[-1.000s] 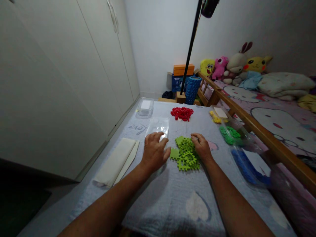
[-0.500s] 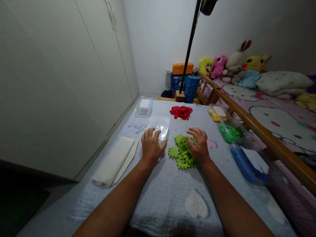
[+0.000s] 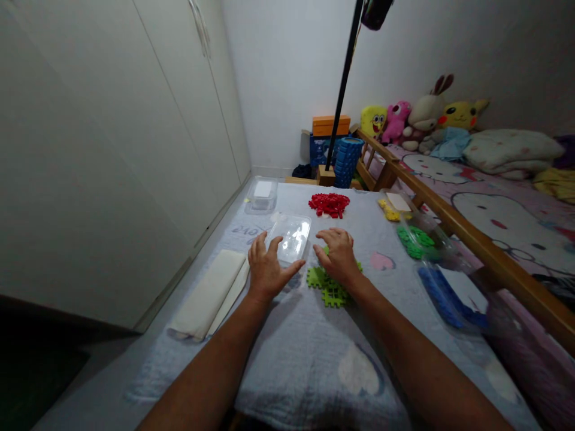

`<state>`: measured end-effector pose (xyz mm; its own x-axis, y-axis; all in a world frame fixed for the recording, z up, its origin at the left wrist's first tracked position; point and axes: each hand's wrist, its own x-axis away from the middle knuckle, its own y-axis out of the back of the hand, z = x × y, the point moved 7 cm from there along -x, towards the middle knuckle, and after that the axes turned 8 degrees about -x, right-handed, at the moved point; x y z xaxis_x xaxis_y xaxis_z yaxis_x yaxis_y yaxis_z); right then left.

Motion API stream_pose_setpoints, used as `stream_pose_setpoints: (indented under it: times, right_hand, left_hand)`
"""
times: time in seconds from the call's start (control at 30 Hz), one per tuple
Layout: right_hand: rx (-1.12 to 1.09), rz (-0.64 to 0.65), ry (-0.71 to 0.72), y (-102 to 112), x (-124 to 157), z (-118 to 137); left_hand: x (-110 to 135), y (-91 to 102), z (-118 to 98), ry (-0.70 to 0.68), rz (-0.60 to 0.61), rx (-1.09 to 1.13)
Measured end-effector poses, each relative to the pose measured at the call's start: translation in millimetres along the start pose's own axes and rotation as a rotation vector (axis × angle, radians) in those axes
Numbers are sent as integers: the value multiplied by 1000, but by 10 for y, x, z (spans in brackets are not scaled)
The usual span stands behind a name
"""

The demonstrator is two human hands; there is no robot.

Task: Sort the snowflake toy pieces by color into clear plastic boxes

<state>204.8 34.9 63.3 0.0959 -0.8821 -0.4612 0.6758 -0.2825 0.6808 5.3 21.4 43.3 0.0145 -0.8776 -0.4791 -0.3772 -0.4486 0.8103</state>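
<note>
A clear plastic container (image 3: 294, 234) sits in the middle of the cloth-covered table. My left hand (image 3: 268, 268) is at its near left side, thumb and fingers spread apart; I cannot tell whether the fingertips touch it. To the right of the container, my right hand (image 3: 338, 254) hovers over a pile of lime-green interlocking pieces (image 3: 333, 294), fingers apart and nothing seen in them. Part of that pile is hidden beneath the right hand and wrist. Farther back lies a heap of small red pieces (image 3: 329, 205).
Folded cream cloth (image 3: 211, 293) lies at the left. Another clear box (image 3: 262, 194) stands at the back left. Along the right edge are clear boxes with yellow pieces (image 3: 390, 211), green pieces (image 3: 415, 242) and blue pieces (image 3: 442, 302), beside a wooden bed rail (image 3: 467, 230).
My right hand has moved left across the lime-green pile, closer to the container. The left hand has shifted slightly left with its thumb spread wider. The container appears slightly nearer.
</note>
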Motion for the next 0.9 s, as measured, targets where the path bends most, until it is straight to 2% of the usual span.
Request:
stream_pose_setpoints:
  times: [0.1, 0.23, 0.4, 0.5, 0.63, 0.73, 0.9]
  right_hand:
    - [54, 25, -65, -99, -294, -21]
    - [136, 73, -213, -232, -638, -98]
    - [177, 197, -337, -401, -822, -220]
    - [171, 156, -332, -412, -840, -278]
    - [145, 64, -243, -386, -859, -308]
    - [65, 66, -187, -388, -879, -296]
    - [-92, 72, -215, -355, -873, -259]
  left_hand:
    - [-7, -78, 28, -1, 40, 48]
    - [1, -84, 30, -8, 26, 98]
    - [15, -75, 25, -4, 29, 127]
    - [18, -81, 29, 2, 37, 129]
    - [11, -89, 31, 1, 49, 126]
    - [10, -84, 27, 1, 54, 116]
    - [21, -69, 1, -31, 66, 84]
